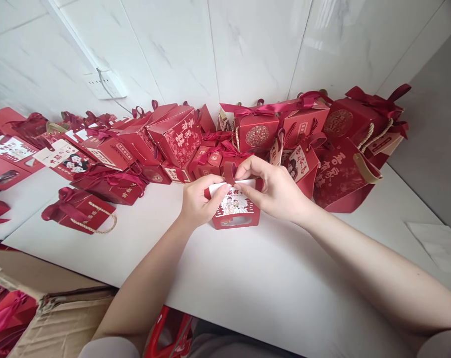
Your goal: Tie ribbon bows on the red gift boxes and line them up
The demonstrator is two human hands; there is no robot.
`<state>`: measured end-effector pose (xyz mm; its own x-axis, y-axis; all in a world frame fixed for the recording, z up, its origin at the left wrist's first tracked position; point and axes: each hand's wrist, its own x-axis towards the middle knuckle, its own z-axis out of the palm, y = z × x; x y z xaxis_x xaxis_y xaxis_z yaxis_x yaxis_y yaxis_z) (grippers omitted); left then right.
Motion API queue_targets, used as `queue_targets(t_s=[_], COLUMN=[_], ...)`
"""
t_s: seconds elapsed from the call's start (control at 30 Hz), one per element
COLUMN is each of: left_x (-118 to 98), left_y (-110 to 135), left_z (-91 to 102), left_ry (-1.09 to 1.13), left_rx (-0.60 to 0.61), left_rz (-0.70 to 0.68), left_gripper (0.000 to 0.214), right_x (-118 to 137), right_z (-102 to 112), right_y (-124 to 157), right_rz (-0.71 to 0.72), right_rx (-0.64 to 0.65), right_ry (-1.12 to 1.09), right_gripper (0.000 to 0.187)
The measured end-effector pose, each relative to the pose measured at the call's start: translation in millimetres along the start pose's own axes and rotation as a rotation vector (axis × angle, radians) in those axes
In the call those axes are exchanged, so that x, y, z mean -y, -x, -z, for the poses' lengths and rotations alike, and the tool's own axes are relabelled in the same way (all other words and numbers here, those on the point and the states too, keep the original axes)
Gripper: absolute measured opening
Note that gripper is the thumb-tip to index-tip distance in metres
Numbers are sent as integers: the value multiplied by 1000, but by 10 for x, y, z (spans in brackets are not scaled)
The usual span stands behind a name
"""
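Observation:
A small red gift box [235, 220] with a white printed card of a cartoon couple and a clear window stands upright on the white table [270, 283], between my hands. My left hand [203, 199] pinches the box's upper left edge, thumb in front and fingers behind. At the top, a dark red strap loop [230, 171] stands up. My right hand [272, 189] is closed at the top right of the box, with thumb and index finger at the base of the strap. The fingertips partly cover the fastening there.
Many red gift boxes with ribbons crowd the wall side, including a large flower-printed box [342, 176] at right. A rope-handled box [79, 211] sits at left. An open cardboard carton [64, 318] holds red items at lower left. White paper [439, 243] lies at right.

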<state>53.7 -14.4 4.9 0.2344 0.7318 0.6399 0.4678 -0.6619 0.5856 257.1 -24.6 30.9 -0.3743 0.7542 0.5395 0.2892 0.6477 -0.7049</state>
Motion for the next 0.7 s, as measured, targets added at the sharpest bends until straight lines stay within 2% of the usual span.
queue_targets(t_s=[0.23,0.37,0.53,0.7], left_x=[27,-55,-151,-150], left_y=[-41,-40,-9,-20], left_z=[77,54,6,-1], left_ry=[33,68,108,82], left_rx=[40,12,4,12], left_rz=[-71,12,125,115], left_gripper=[18,18,15,17], right_x=[32,49,21,-16], right_z=[62,82,20,-63], right_y=[8,-9,-27,-38], right_rz=[32,99,11,-120], right_rx=[61,80,41,-67], right_ry=[13,-22,-243,-468], right_gripper=[25,27,11,16])
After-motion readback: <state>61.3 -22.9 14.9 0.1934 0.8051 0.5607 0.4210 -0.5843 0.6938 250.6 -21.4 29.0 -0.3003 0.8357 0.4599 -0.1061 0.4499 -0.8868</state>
